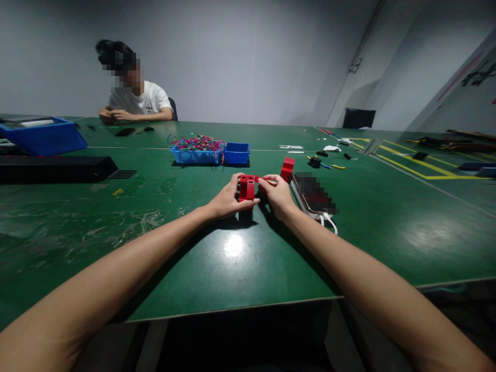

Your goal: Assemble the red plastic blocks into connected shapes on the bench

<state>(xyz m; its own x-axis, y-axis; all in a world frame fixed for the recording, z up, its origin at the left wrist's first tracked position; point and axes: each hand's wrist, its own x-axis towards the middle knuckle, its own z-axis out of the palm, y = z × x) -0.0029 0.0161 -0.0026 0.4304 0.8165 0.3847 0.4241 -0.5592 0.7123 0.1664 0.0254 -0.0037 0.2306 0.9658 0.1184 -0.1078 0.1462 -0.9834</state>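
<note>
Just above the green table, my left hand is wrapped around a red block with round holes in its top and a recess in its side. At the block's right edge, my right hand pinches a thin red piece; its exact kind is too small to make out. A second red block stands on the table just beyond my right hand. To the right of that hand lies a phone with white cables at its near end.
Ahead are a blue bin heaped with coloured wires and a smaller blue bin. Loose tools and small black parts lie to the right. A black case and a blue tray sit at left. A person sits across the table.
</note>
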